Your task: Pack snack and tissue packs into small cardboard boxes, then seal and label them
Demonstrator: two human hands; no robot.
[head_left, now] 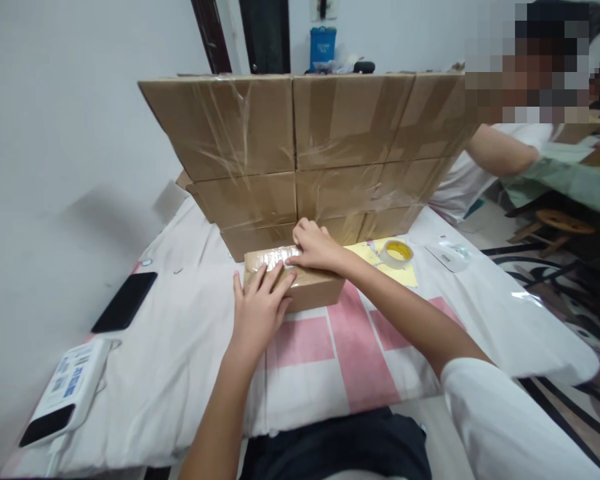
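Note:
A small brown cardboard box [316, 293] lies on the cloth-covered table, with shiny clear tape [275, 257] across its top. My left hand [260, 303] rests on the near left part of this box, fingers spread and pressing on the taped top. Over the far side of the top, my right hand [316, 245] is closed, its fingers curled and its thumb stretched left along the tape. Whatever the right fingers hold is hidden. Behind the box stands a wall of stacked, taped cardboard boxes [245, 133].
A tape roll [398, 254] lies on yellow paper [405, 275] to the right. Phone [125, 302] and white power strip [73, 387] are at the left. A blue container [323, 48] shows behind the stack. Another person's arm [503, 152] is at the right.

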